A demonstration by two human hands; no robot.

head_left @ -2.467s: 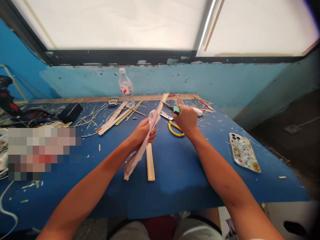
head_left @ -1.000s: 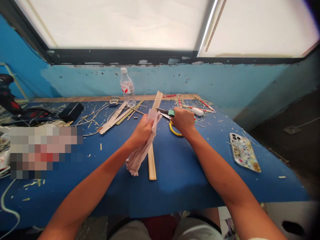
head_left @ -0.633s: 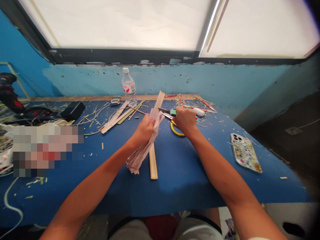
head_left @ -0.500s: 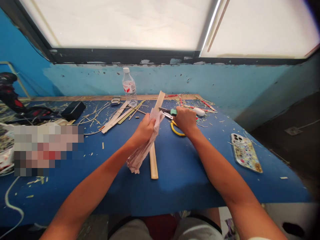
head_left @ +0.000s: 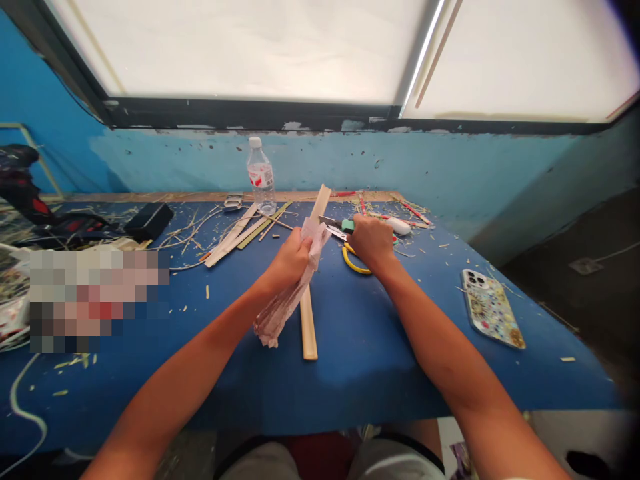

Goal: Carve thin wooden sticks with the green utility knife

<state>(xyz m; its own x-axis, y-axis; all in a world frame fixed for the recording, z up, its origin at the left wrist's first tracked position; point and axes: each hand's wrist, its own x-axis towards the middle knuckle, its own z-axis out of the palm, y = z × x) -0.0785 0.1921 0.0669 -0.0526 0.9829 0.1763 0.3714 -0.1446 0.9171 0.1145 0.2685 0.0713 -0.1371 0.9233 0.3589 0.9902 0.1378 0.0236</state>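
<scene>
My left hand (head_left: 291, 259) is closed around a crumpled pinkish cloth or paper (head_left: 279, 315). Under it, a long pale bamboo strip (head_left: 309, 333) runs away from me, its far and near ends showing on either side of the wrapping. My right hand (head_left: 374, 241) is wrapped round the green handle of a knife (head_left: 347, 226), whose dark blade points left, against or just over the strip's far part; exact contact is too small to tell. Just below the right hand, scissors (head_left: 356, 267) with yellow handles lie on the table, partly hidden by it.
Loose bamboo strips (head_left: 233, 237) and a clear bottle (head_left: 261, 179) stand or lie beyond my left hand. Red sticks, shavings and a white object (head_left: 400, 225) are at the back right. A phone (head_left: 493, 308) rests on the blue table (head_left: 380, 373). A black box (head_left: 153, 221) is left.
</scene>
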